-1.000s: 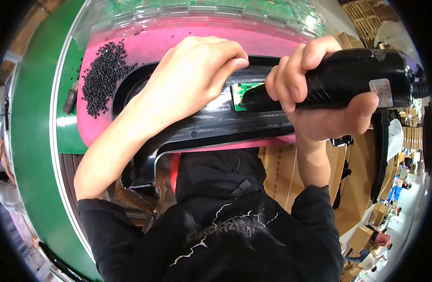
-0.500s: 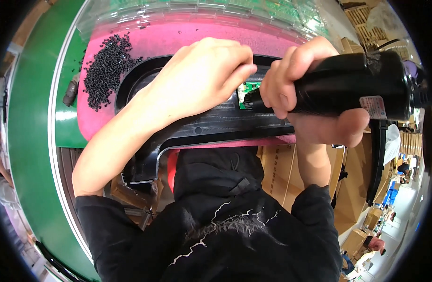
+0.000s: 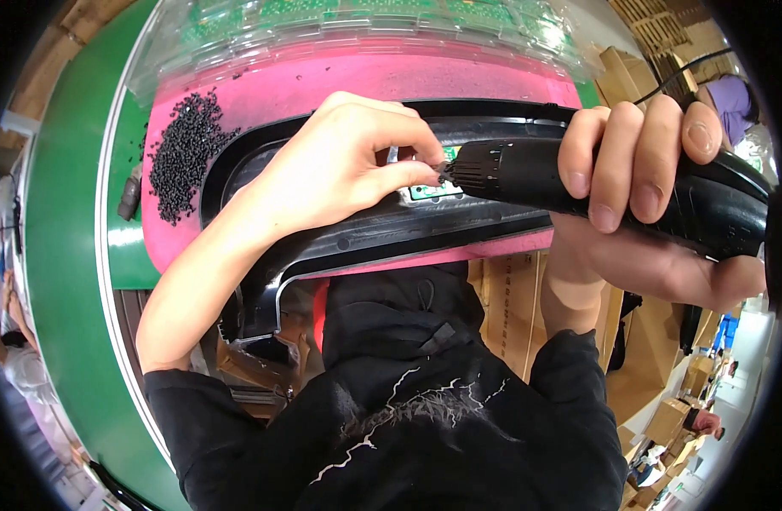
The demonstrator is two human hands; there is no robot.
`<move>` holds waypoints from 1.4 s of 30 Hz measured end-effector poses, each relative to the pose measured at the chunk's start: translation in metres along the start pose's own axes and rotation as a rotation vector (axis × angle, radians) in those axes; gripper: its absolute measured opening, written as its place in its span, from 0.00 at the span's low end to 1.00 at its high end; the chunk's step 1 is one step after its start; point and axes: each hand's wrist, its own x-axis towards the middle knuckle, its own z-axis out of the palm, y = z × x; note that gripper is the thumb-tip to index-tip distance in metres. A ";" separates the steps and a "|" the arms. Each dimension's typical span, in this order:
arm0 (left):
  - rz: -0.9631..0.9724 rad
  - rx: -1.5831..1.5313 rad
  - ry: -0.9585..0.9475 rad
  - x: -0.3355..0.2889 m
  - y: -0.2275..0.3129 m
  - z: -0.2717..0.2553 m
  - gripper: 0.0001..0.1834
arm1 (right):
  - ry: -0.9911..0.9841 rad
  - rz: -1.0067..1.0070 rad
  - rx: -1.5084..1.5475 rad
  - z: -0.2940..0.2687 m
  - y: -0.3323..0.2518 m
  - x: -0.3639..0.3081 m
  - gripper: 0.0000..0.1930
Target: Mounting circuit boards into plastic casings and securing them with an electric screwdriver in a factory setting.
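While you look down from the head view, it goes like this:
right hand: clenched round a black electric screwdriver, long axis running left-right, tip at left
left hand: fingertips pinching something tiny right at that tip, so it's nearer
green circuit board: small, just under the tip, seated in the long black plastic housing
far left: pile of black screws on the pink mat
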 end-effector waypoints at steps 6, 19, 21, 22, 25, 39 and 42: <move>0.054 0.030 -0.030 0.002 -0.001 0.004 0.06 | -0.004 -0.045 0.050 -0.013 -0.005 -0.002 0.39; -0.140 0.278 -0.195 -0.002 -0.009 0.009 0.17 | 0.347 0.324 -0.324 -0.038 -0.012 -0.031 0.40; -0.134 0.282 -0.203 -0.001 -0.010 0.009 0.17 | 0.354 0.319 -0.320 -0.044 -0.009 -0.034 0.38; -0.141 0.278 -0.215 -0.001 -0.009 0.008 0.17 | 0.355 0.320 -0.321 -0.044 -0.008 -0.034 0.38; -0.133 0.278 -0.227 -0.001 -0.011 0.008 0.17 | 0.358 0.319 -0.494 -0.045 -0.003 -0.035 0.37; -0.257 -0.184 0.068 0.004 0.035 -0.020 0.10 | 0.367 0.401 -0.573 -0.035 0.004 -0.026 0.36; -0.237 -0.226 0.130 -0.014 0.068 -0.054 0.09 | 0.413 0.500 -0.429 -0.041 -0.008 -0.024 0.33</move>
